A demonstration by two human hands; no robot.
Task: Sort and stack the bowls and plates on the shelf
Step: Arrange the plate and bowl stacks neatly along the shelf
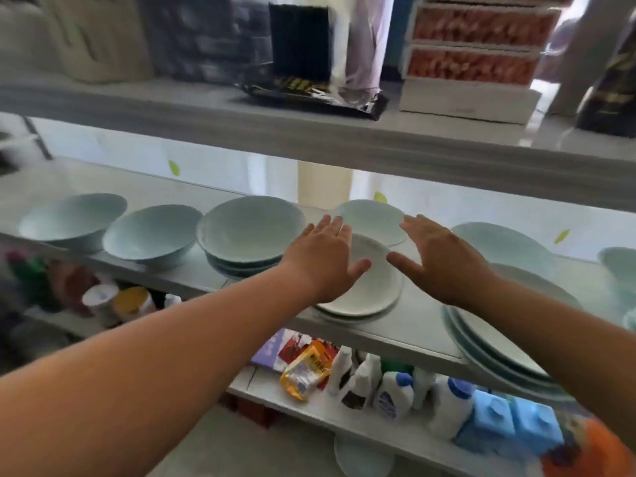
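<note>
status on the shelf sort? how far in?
Partly done. Stacked: bowl stack, small plate stack and large plate stack. In hand: nothing; left hand and right hand hover open over the small plates. Left: two single bowls at the left end and a loose plate behind the hands.

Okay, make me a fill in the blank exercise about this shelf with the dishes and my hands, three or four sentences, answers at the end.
1. Both hands, the left hand and the right hand, are open and hold ____.
2. The small stack of white round plates lies partly under the ____ hand.
3. The stack of pale blue ceramic bowls stands to the ____ of those plates.
4. The white plastic bottles with blue caps stand on the shelf ____ the dishes.

Missing words: nothing; left; left; below
</note>
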